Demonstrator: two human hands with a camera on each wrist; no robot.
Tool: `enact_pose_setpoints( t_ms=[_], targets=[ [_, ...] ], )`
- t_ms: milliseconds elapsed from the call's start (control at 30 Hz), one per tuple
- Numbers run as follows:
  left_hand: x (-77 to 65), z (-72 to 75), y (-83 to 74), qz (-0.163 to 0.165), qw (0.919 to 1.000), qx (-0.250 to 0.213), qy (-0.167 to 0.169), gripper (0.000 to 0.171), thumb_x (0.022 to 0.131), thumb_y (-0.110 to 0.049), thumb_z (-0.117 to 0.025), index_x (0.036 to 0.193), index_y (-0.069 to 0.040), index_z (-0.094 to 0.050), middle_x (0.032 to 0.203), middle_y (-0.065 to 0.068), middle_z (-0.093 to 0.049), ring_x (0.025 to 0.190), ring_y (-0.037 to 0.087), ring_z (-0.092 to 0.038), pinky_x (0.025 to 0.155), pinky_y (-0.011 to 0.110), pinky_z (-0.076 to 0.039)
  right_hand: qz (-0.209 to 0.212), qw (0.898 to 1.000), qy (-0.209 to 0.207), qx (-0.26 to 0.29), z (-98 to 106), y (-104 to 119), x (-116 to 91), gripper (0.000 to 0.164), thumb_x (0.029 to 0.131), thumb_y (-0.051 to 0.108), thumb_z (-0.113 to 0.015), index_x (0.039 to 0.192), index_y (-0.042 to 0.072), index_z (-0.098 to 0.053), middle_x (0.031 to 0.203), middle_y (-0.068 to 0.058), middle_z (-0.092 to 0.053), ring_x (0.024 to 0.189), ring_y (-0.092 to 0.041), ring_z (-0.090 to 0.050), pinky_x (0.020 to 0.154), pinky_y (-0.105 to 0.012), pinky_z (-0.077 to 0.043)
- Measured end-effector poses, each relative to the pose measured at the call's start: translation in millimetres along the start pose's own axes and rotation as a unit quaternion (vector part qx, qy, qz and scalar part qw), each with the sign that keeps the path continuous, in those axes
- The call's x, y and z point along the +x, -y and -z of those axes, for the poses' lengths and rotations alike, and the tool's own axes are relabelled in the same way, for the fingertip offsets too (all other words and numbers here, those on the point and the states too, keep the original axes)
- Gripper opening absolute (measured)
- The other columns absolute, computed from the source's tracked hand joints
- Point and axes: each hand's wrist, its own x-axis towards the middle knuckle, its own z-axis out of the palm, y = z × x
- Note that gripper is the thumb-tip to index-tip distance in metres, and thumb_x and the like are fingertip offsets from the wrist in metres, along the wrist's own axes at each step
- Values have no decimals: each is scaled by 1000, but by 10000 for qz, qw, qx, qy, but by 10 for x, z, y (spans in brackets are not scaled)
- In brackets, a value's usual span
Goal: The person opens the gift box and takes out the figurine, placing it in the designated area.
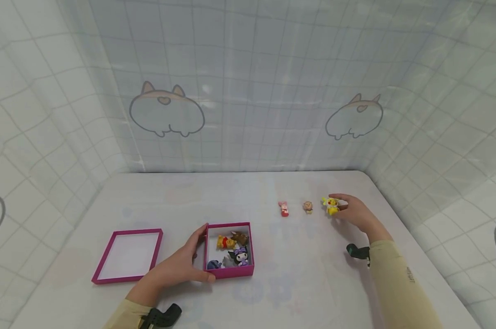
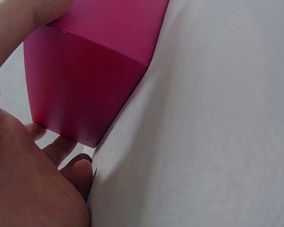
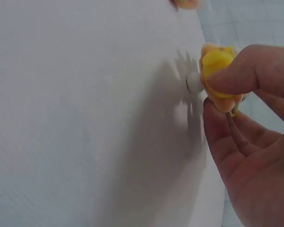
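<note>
My left hand [image 1: 181,261] grips a magenta box [image 1: 233,273] by its left side, thumb at the near corner and fingers at the far one. Inside lie several small figurines, among them a yellow bear in a red shirt [image 1: 225,242], a brown figurine [image 1: 240,237] and a black-and-purple one [image 1: 241,257]. Over at the right, my right hand [image 1: 358,215] pinches a yellow toy figurine [image 1: 332,206] between thumb and fingers. In the right wrist view this yellow figurine [image 3: 216,64] is close to the white surface, partly covered by the thumb.
A magenta-rimmed lid [image 1: 159,250] lies left of the box, its white inside facing up. Left of the right hand are a pink-and-red figurine [image 1: 283,209] and a small tan figurine [image 1: 308,207]. White grid-patterned curtains [image 1: 248,91] enclose the white table [image 1: 297,283].
</note>
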Motion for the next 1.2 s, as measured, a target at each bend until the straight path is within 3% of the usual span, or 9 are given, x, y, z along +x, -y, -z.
enact_pose_setpoints(
  t_ms=[367,800,1033,1200],
  targets=[
    [-16,-27,13,41,10000,5,-1,131,63,-44,-92,158,-26,-3,163,5,-10,148,31,-13,111,55,-29,82,9986,385,343,12,-40,53,63,91,13,-66,150,18,-44,153,-18,-35,138,-43,-33,108,-59,-34],
    [-39,-40,21,50,10000,39,-11,131,63,-44,-92,158,-26,-3,163,6,-11,149,31,-13,111,55,-29,115,9976,398,550,-17,-84,69,66,91,11,-62,153,12,-37,154,-20,-33,139,-44,-30,109,-61,-32],
    [-9,-33,37,78,9997,208,-78,131,61,-46,-91,157,-29,-4,163,4,-12,148,31,-15,109,55,-33,198,9987,157,433,55,-77,22,71,93,14,-62,156,15,-30,154,-23,-29,138,-45,-31,106,-65,-33],
    [15,-11,28,-3,9997,219,-86,131,62,-46,-91,157,-29,-3,163,4,-11,148,31,-14,110,54,-32,255,9972,-361,607,110,31,-42,65,95,12,-57,155,17,-32,154,-20,-30,139,-42,-30,104,-65,-35]
  ],
)
